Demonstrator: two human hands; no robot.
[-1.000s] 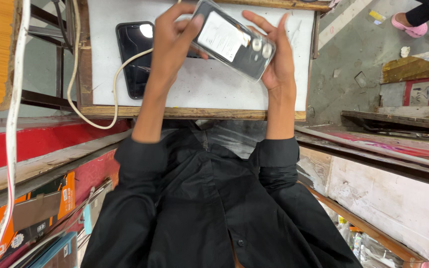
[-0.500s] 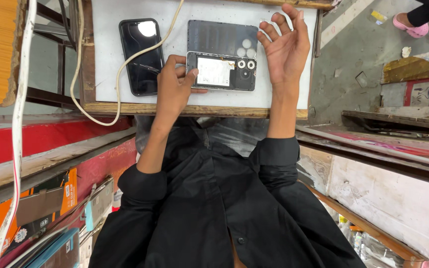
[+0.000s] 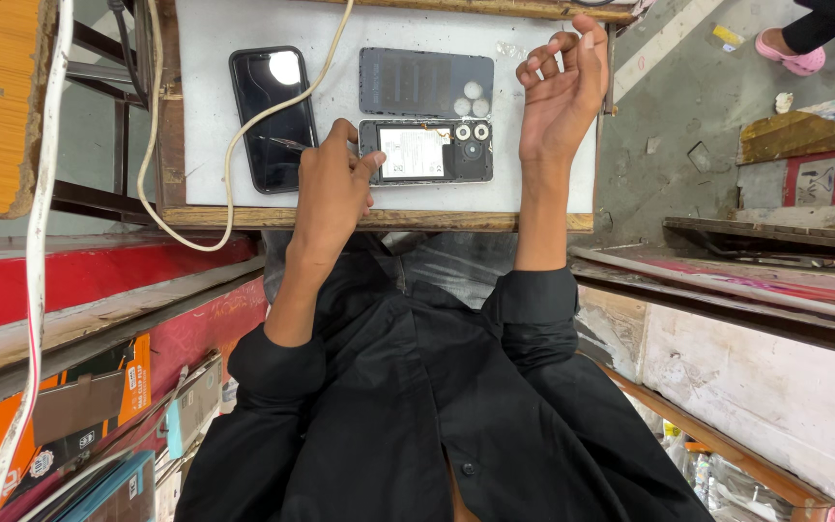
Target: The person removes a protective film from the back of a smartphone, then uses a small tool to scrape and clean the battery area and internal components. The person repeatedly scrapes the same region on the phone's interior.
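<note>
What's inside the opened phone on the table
Inside the opened phone: a pale battery, camera lenses at one end. The left hand covers its other end.
</note>
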